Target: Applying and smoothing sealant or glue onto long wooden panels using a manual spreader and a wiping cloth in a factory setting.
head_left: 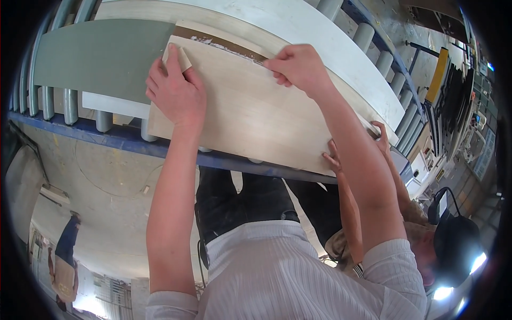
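A light wood-grain panel (240, 106) lies in front of me, with a brown strip (224, 46) along its far side. White, flaky residue (208, 41) shows on that strip. My left hand (178, 93) is at the panel's left end, its thumb and fingers closed around a small cream-coloured piece (184, 60) that rests against the panel. Over the right end of the brown strip, my right hand (300, 69) is closed in a pinch. Whatever it grips is hidden by the fingers or too small to make out.
A grey-green panel (101, 56) lies to the left and a white board (298, 40) beyond, on a roller conveyor with a blue rail (128, 141). At right, a co-worker in a dark cap (458, 245) has both hands at the panel's right end. Another person (65, 266) stands far left.
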`<control>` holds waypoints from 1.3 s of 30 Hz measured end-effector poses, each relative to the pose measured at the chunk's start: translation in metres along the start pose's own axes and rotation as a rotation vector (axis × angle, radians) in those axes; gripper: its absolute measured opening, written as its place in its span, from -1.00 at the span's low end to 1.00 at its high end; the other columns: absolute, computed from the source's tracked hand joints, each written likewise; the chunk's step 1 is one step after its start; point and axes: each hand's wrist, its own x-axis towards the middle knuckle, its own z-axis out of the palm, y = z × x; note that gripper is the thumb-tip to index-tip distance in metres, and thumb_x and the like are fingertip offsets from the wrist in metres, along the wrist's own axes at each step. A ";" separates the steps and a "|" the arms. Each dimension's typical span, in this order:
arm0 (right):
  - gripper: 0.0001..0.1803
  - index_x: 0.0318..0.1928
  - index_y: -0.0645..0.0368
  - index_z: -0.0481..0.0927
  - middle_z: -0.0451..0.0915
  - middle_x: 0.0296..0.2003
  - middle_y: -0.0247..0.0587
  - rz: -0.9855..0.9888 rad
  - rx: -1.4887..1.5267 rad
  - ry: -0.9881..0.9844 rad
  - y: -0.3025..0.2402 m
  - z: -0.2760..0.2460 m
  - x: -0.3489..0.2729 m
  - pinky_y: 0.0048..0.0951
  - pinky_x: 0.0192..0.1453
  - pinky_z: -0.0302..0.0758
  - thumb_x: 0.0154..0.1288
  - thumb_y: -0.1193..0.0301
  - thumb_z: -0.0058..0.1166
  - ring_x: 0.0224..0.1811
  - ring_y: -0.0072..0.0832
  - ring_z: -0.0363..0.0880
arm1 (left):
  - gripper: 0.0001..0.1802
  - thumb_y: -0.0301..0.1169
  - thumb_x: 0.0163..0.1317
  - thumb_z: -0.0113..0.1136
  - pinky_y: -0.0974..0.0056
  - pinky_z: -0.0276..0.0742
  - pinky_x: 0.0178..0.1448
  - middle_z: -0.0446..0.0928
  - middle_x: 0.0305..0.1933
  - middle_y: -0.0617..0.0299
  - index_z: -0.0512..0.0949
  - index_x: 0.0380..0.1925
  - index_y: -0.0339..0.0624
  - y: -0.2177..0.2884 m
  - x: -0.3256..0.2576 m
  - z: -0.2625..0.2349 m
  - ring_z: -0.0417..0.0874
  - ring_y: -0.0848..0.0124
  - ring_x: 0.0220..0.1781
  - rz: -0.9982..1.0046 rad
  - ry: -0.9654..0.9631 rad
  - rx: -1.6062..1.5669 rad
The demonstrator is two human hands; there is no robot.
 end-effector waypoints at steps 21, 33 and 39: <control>-0.68 -0.36 0.33 0.66 0.68 -0.51 -0.24 -0.036 0.000 -0.014 -0.018 0.012 0.002 -0.48 -0.44 0.59 0.31 0.29 0.41 -0.54 -0.57 0.62 | -0.41 -0.34 0.25 0.24 -0.08 0.37 0.24 0.47 0.25 0.05 0.51 0.34 0.18 -0.001 -0.001 0.001 0.50 0.01 0.19 0.004 0.039 0.002; -0.73 -0.35 0.28 0.67 0.69 -0.48 -0.25 -0.023 0.008 -0.028 -0.033 0.017 0.008 -0.50 -0.40 0.61 0.31 0.31 0.40 -0.49 -0.57 0.65 | -0.39 -0.36 0.24 0.23 -0.08 0.35 0.30 0.46 0.27 0.04 0.50 0.35 0.16 -0.002 -0.001 0.003 0.49 0.01 0.22 0.007 0.023 0.010; -0.76 -0.28 0.32 0.70 0.71 -0.43 -0.23 -0.144 0.032 0.021 -0.026 0.025 0.012 -0.44 -0.37 0.61 0.34 0.35 0.35 -0.43 -0.51 0.70 | -0.42 -0.41 0.31 0.15 -0.11 0.28 0.40 0.46 0.35 0.01 0.51 0.37 0.10 -0.012 0.006 -0.013 0.47 0.00 0.33 0.075 -0.057 -0.006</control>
